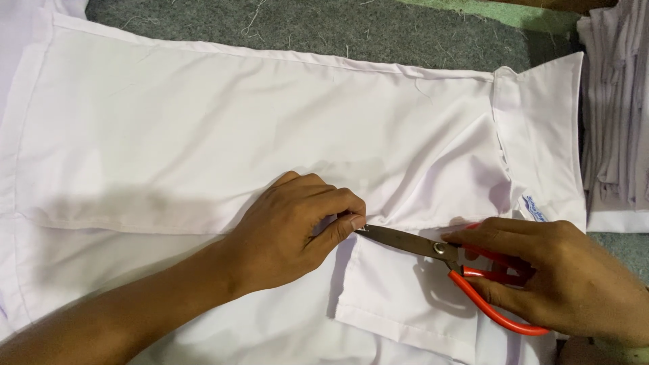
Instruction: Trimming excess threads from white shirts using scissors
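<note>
Head view: white shirt [223, 128] is laid flat on grey felt surface [304, 23], collar [541, 128] to the right. Left hand [291, 230] is curled, thumb and forefinger pressed together, pinching shirt fabric at a fold right at the scissor tips. Red-handled scissors [466, 270] are gripped by right hand [561, 277], fingers through the loops; blades nearly closed, lying on the pocket [399, 297]. Stack of folded white garments [618, 115] is seen at right edge.
</note>
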